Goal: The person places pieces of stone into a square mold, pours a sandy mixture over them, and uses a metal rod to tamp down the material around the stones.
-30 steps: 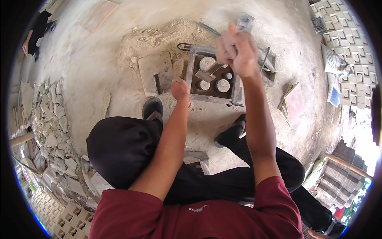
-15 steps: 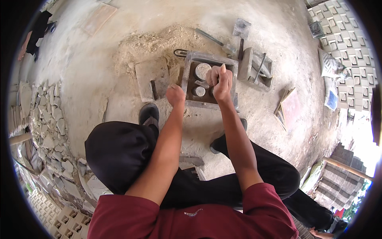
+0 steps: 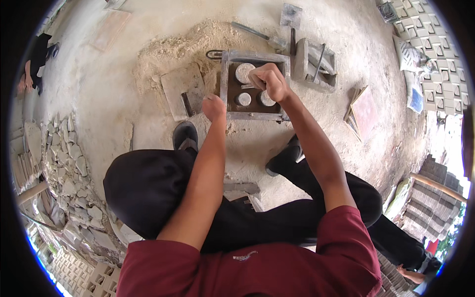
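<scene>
The rectangular metal mould [image 3: 255, 85] lies flat, long axis running away from the person. The right hand [image 3: 267, 80] is fisted over it, contents hidden; the left hand [image 3: 213, 106] is curled empty beside its near-left corner.

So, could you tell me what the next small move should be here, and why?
Probably pressing the right hand down into the mould: it is closed over the frame's middle, among three round cores, while the left hand rests at the frame's near-left corner, apparently steadying it.
</scene>
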The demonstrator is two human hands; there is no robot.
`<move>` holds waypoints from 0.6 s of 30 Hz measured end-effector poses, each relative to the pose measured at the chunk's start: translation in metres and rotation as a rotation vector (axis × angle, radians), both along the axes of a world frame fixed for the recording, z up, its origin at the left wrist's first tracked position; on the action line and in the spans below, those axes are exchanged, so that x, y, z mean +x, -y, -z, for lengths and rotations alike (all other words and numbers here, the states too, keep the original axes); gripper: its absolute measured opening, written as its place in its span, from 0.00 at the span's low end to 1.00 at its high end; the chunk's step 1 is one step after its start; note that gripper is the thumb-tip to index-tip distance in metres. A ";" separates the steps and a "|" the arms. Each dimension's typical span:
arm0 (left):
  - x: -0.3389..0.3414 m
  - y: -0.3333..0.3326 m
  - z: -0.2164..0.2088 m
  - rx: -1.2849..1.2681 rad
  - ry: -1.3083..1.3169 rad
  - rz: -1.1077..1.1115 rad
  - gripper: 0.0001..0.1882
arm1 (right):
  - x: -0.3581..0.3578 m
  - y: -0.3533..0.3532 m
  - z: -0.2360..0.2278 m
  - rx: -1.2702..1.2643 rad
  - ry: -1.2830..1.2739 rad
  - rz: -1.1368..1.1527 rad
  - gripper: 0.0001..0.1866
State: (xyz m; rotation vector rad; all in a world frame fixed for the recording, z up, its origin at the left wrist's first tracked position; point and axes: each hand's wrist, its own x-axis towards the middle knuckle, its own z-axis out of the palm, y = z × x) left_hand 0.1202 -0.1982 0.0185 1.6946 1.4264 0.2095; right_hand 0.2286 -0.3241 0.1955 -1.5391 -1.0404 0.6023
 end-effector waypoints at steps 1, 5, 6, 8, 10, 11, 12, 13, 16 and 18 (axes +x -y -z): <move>-0.001 0.002 0.003 0.009 0.037 0.022 0.23 | 0.001 0.011 0.011 0.027 -0.003 0.016 0.20; -0.006 -0.009 0.015 0.109 0.046 0.044 0.22 | -0.009 0.009 -0.001 0.082 -0.081 0.108 0.20; -0.007 -0.015 0.018 0.116 0.046 0.036 0.22 | -0.021 0.011 -0.004 0.103 -0.086 0.150 0.20; -0.006 -0.013 0.024 0.259 0.011 0.192 0.21 | -0.023 0.012 0.010 0.070 -0.087 0.178 0.20; 0.010 0.002 0.013 0.154 0.059 0.129 0.21 | -0.008 0.019 0.022 0.079 -0.101 0.276 0.21; 0.002 -0.003 0.013 0.061 0.061 0.040 0.20 | -0.015 0.017 0.022 0.089 -0.113 0.275 0.21; -0.001 -0.009 0.014 0.073 0.062 0.026 0.20 | -0.025 0.009 0.014 0.157 -0.133 0.358 0.22; -0.003 -0.011 0.014 0.092 0.061 0.041 0.21 | -0.032 0.000 0.008 0.225 -0.155 0.442 0.22; -0.003 -0.005 0.021 0.122 0.047 0.107 0.22 | -0.028 0.003 0.018 0.202 -0.142 0.578 0.22; -0.005 -0.011 0.021 0.133 0.035 0.104 0.23 | -0.033 -0.010 0.012 0.196 -0.214 0.756 0.21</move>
